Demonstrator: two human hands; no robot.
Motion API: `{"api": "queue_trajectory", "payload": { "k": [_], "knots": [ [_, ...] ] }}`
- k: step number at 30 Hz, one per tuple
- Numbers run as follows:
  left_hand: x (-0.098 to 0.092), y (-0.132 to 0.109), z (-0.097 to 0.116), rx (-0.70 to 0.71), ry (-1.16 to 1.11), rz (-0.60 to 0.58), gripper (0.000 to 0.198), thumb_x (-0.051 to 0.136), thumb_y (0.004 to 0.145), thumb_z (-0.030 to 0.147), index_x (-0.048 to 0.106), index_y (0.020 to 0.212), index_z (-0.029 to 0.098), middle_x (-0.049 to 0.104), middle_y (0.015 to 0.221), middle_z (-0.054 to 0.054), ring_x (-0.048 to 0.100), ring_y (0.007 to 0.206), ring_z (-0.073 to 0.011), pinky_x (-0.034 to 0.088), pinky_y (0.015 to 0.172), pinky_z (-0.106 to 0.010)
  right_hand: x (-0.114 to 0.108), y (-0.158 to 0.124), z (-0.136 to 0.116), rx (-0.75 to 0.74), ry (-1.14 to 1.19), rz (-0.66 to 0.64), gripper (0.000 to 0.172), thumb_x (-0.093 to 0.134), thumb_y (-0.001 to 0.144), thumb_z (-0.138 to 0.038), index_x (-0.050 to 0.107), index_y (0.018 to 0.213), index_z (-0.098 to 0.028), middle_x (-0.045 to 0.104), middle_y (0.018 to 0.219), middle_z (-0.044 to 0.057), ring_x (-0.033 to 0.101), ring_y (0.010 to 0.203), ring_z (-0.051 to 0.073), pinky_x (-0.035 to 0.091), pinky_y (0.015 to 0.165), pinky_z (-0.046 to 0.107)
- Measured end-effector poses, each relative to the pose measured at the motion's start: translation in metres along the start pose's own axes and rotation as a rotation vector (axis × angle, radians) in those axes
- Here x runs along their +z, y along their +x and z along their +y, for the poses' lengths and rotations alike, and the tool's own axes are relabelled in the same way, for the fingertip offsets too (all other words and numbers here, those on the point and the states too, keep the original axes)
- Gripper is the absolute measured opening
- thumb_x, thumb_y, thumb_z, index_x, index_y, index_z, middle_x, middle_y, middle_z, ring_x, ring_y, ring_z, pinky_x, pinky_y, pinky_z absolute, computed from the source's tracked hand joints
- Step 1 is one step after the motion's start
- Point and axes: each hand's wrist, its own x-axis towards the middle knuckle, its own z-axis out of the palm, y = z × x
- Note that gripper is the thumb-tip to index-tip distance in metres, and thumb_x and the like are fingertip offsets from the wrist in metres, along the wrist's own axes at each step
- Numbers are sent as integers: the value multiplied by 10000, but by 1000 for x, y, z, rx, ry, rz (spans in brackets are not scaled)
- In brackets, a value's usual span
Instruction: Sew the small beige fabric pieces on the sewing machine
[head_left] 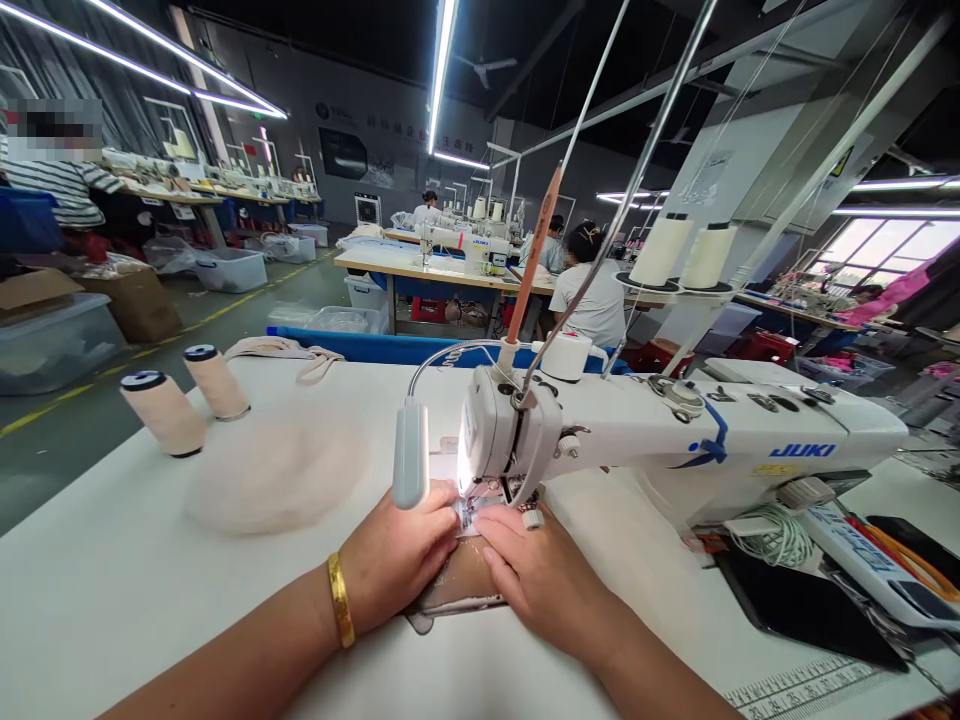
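Note:
A white JUKI sewing machine [675, 440] stands on the white table [112, 560], its lamp lit over the needle. A small beige fabric piece [461, 580] lies under the presser foot. My left hand [397, 550], with a gold bangle on the wrist, presses the fabric from the left, fingers curled together at the needle. My right hand [536, 570] lies flat on the fabric from the right, fingertips close to the needle. Both hands touch the piece just in front of the foot.
A pile of beige pieces [274, 475] and two beige thread cones [184, 395] lie at the left. A black phone [806, 605] and a cable coil [776, 535] sit at the right. Two white cones [682, 250] stand behind the machine. Other people work at tables behind.

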Motion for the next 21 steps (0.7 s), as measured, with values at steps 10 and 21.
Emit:
{"api": "queue_trajectory", "payload": {
  "k": [10, 21],
  "knots": [
    [-24, 1, 33, -196, 74, -257, 196, 621, 907, 328, 632, 757, 203, 628, 942, -79, 601, 871, -280, 483, 743, -424, -10, -2, -12, -267, 223, 86, 324, 453, 1029, -113, 518, 1320, -238, 722, 1166, 69, 634, 1067, 251, 509, 886, 382],
    [-11, -12, 26, 10, -130, -33, 341, 424, 991, 118, 683, 793, 215, 674, 839, -29, 576, 723, -188, 440, 689, -353, -12, -10, -4, -132, -49, -58, 163, 578, 871, -56, 572, 886, -219, 684, 995, 42, 583, 937, 244, 428, 873, 395]
  ]
}}
